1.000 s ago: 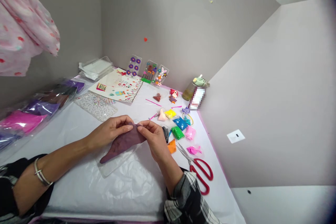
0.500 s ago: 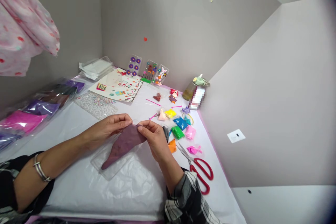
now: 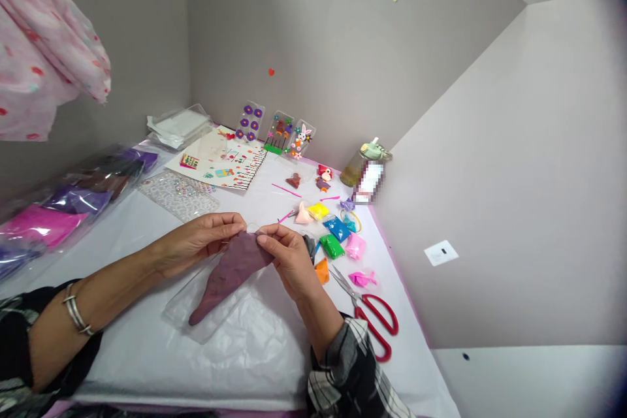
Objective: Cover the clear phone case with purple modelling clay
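A tapering sheet of purple-brown modelling clay (image 3: 230, 274) lies draped over a transparent plastic phone case (image 3: 215, 313), its narrow end pointing down and left. My left hand (image 3: 200, 243) and my right hand (image 3: 289, 262) meet at the clay's wide upper end. Fingertips of both pinch its edge there. Part of the case's top is hidden behind my fingers. A dark checked sleeve covers my right forearm, and a metal bangle (image 3: 76, 315) circles my left wrist.
Red-handled scissors (image 3: 373, 320) lie right of my right hand, near small packets of coloured clay (image 3: 332, 246). Decorated phone cases (image 3: 279, 132) lean against the back wall. Bagged clay sheets (image 3: 44, 222) lie along the left, under hanging pink cloth (image 3: 44, 39).
The clear case has swung slightly, its lower end shifting left and toward me. The clay's narrow tip has stayed about level, and my hands keep their pinch on the upper edge.
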### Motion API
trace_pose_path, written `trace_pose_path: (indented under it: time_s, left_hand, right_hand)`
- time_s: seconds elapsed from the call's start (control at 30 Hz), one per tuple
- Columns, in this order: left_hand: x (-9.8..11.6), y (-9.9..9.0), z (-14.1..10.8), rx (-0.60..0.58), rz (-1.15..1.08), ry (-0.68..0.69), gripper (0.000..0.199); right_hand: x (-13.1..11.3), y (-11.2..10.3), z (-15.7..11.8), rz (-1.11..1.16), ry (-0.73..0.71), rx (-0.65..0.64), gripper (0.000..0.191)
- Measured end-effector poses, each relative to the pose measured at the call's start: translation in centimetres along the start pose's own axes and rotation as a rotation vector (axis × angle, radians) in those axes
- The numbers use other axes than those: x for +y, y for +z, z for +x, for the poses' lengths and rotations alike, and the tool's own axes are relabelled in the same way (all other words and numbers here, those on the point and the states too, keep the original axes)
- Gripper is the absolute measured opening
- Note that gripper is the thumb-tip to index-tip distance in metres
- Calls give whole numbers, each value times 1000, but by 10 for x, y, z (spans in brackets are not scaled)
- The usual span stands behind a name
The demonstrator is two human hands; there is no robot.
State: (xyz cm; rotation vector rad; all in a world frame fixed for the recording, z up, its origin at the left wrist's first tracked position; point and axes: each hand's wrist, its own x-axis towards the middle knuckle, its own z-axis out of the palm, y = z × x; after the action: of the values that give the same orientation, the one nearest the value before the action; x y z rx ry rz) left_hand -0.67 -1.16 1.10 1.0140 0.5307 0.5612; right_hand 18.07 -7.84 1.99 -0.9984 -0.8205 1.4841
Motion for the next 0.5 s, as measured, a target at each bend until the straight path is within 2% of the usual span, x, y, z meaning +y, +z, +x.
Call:
trace_pose_path:
  time_s: [0.33,0.5]
  left_hand:
    - [5,2,-3,14,65,-21,26]
    - [4,3,-3,-6,35,27,30]
  right_hand:
    - [-2,-1,0,3,12,7,28]
    - [-3,0,-1,-11,3,6,29]
